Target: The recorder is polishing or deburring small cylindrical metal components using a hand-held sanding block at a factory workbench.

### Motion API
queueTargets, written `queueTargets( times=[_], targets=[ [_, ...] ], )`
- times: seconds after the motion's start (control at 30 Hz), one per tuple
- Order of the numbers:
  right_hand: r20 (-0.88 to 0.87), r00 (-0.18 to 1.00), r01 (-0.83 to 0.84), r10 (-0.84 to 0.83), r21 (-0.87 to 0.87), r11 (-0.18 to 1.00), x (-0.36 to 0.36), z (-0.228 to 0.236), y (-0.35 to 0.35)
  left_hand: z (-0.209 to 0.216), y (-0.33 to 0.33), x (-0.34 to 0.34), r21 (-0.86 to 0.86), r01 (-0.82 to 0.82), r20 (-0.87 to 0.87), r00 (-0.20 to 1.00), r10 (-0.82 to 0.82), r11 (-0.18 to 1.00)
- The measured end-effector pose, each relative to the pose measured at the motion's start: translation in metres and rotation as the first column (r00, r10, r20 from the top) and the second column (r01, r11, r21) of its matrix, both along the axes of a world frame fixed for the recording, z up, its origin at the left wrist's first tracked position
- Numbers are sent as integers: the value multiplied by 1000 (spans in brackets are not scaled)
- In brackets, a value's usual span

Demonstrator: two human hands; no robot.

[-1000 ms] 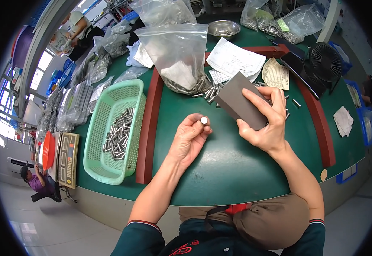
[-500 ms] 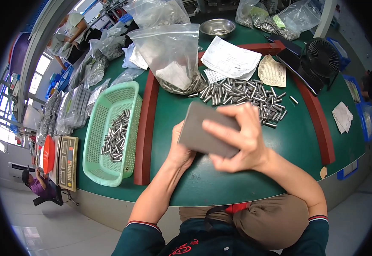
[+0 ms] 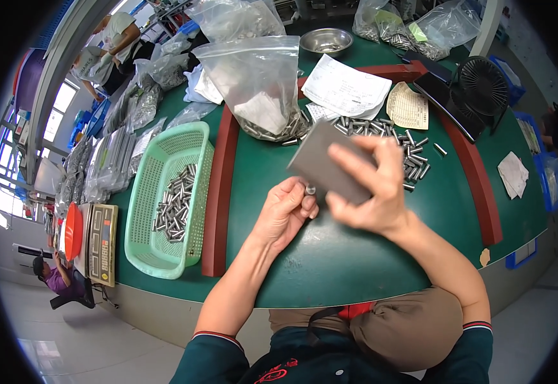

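Note:
My left hand (image 3: 285, 210) is closed around a small metal pin (image 3: 310, 190), with only its round end showing between thumb and fingers. My right hand (image 3: 378, 189), slightly blurred, grips a flat grey rectangular pad (image 3: 330, 163) by its right side. The pad is tilted above the table, up and to the right of the left hand, apart from the pin. Behind the pad lies a loose pile of short metal pins (image 3: 413, 160), partly hidden by it. To the left, a light green plastic basket (image 3: 139, 224) holds more such pins (image 3: 175, 205).
Dark red rails (image 3: 217, 211) border the green table (image 3: 272, 281). A clear bag of pins (image 3: 259, 83), papers (image 3: 346, 86), a steel bowl (image 3: 325, 41) and a black fan (image 3: 483, 86) stand beyond. A scale (image 3: 104, 246) sits left of the basket; other people are farther left.
The pad has moved right and up with my right hand, away from my left hand. The pin's end in my left fingers has come into view.

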State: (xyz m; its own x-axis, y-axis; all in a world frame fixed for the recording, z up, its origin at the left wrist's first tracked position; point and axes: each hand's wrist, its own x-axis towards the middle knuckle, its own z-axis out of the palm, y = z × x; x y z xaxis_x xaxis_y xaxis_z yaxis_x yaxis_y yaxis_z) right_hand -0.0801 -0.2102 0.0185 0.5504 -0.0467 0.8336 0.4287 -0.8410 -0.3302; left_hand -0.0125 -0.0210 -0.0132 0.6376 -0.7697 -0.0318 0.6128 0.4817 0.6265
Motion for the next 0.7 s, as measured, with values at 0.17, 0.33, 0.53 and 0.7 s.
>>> queueTargets(
  times=[0.17,0.33,0.53,0.7],
  targets=[
    [6,959,-282,283,-67,957,-17,10,18,9,-1,0,188,-38,18,999,35,982],
    [-12,994,105,-105,-13,994,2,-7,-15,6,1,0,154,6,216,975,-40,988],
    [-17,992,-127,127,-65,990,-7,7,13,-8,4,0,236,-94,174,983,53,967],
    [-86,988,140,-126,191,972,4,-5,-21,6,1,0,170,-53,232,973,12,984]
  ],
)
